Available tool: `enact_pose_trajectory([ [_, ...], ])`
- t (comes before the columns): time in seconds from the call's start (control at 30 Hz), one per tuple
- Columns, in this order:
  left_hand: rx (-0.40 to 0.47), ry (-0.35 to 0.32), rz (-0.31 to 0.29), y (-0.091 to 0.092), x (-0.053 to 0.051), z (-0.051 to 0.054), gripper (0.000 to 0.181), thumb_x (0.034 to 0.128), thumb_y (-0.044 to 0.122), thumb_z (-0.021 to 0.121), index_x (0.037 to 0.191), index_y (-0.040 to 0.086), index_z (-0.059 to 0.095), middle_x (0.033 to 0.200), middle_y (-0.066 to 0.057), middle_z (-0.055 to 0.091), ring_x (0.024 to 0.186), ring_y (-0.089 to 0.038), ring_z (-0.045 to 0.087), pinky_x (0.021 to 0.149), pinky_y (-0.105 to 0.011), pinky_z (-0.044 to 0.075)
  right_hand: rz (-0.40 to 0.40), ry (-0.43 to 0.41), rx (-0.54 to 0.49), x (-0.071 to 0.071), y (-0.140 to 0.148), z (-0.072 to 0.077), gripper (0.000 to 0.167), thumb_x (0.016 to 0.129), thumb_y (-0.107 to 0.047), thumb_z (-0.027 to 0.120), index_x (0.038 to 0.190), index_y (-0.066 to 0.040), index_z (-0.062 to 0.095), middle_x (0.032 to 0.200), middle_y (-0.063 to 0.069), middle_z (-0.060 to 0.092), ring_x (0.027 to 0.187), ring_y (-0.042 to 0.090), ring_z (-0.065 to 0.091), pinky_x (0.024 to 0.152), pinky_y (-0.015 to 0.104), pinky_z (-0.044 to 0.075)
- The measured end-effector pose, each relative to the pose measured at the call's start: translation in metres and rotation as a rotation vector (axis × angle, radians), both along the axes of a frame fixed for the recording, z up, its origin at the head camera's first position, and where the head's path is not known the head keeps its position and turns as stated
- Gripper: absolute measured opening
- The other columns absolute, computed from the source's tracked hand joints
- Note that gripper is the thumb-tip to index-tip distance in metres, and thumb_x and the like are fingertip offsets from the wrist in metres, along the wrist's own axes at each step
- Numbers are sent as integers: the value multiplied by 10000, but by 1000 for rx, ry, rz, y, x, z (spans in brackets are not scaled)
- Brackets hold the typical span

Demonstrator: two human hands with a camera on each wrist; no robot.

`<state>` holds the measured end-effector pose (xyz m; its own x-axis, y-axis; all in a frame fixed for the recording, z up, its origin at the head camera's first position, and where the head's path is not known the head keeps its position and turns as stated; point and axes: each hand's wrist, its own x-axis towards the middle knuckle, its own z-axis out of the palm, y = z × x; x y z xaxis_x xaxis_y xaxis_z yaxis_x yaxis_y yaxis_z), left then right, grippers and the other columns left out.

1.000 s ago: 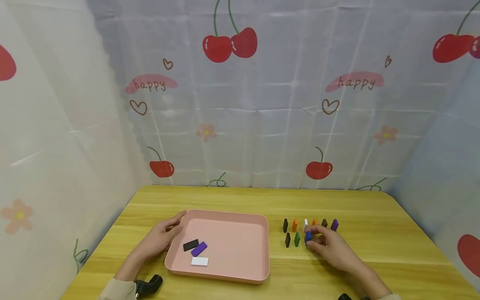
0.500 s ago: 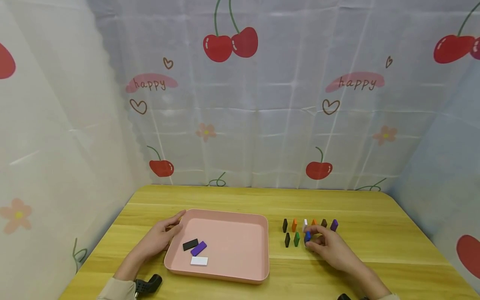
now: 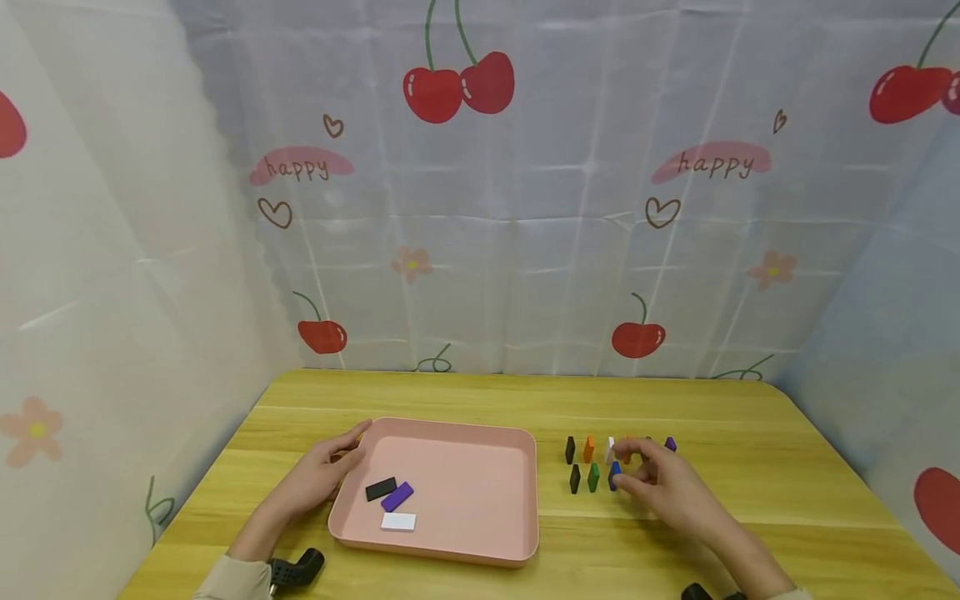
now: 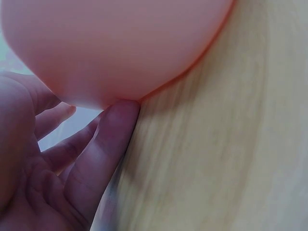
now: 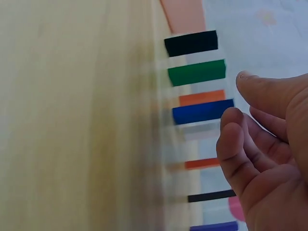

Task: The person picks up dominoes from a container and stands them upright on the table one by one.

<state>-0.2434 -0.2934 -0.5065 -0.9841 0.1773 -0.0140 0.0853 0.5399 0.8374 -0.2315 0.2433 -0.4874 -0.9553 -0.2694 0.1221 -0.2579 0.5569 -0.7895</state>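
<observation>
Block (blue, upright) stands just beside the right grip.

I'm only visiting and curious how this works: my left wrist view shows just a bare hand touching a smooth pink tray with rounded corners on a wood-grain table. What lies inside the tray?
Observer: The tray holds three flat rectangular pieces: a black block, a purple block and a white block.
Visitor: Where's the other hand?
Observer: The right hand is beside an upright blue rectangular block, to the right of the tray.
Visitor: Is it gripping that block?
Observer: No, the right wrist view shows the thumb apart from it; whether a fingertip touches, I can't tell.
</observation>
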Motion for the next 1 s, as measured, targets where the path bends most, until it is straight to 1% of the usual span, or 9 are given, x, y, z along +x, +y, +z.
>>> enact_pose_trajectory([
  [0.17,18,-5,-3,1,0,0,519,1085,345,532,1589,294,419,1588,-156,470,1371,-327,538,995,-312,546,21,84,40,2,-6,8,339,938,-136,760,1253,-63,657,1128,79,695,790,38,607,671,243,546],
  [0.27,23,-12,-4,1,1,0,525,1083,351,533,1591,292,414,1596,-151,461,1397,-339,517,1024,-346,542,52,120,66,4,-13,12,301,929,-144,772,1206,-74,679,1068,44,708,821,27,598,709,238,556],
  [0.37,32,-19,0,1,1,2,529,1079,363,537,1590,302,414,1603,-150,452,1421,-357,494,1051,-400,536,96,132,70,5,-22,15,264,928,-147,772,1170,-77,692,1034,28,707,827,27,589,705,235,550],
  [0.43,37,-24,-2,0,1,3,532,1079,367,536,1592,304,410,1604,-156,448,1427,-364,486,1056,-411,534,125,149,71,6,-29,18,245,929,-151,771,1152,-80,698,1016,32,705,821,26,584,693,231,538],
  [0.5,42,-27,0,1,1,4,530,1079,367,536,1591,307,412,1602,-162,450,1421,-365,491,1042,-395,544,154,147,57,7,-36,21,231,937,-165,766,1150,-102,703,1025,44,704,820,27,583,686,229,528],
  [0.67,53,-31,13,0,2,2,520,1082,349,536,1587,310,420,1587,-174,467,1391,-350,522,987,-336,569,242,147,25,8,-58,27,245,959,-225,749,1164,-102,697,1040,73,694,848,25,595,700,233,525],
  [0.73,51,-32,16,0,2,2,516,1084,340,533,1587,311,420,1581,-179,471,1382,-343,532,976,-330,575,276,156,20,8,-68,28,258,963,-234,744,1167,-84,694,1041,70,690,857,26,592,707,238,525],
  [0.8,49,-34,20,1,2,2,516,1085,337,533,1587,313,420,1576,-183,477,1374,-338,541,968,-332,580,294,161,25,8,-77,29,251,962,-231,746,1165,-93,697,1041,49,689,858,27,589,710,234,527],
  [1.0,43,-33,30,3,2,3,512,1086,330,532,1586,305,424,1567,-180,488,1375,-334,539,972,-326,575,361,134,32,7,-108,34,237,962,-242,747,1159,-120,696,1041,26,690,888,40,596,752,244,542],
])
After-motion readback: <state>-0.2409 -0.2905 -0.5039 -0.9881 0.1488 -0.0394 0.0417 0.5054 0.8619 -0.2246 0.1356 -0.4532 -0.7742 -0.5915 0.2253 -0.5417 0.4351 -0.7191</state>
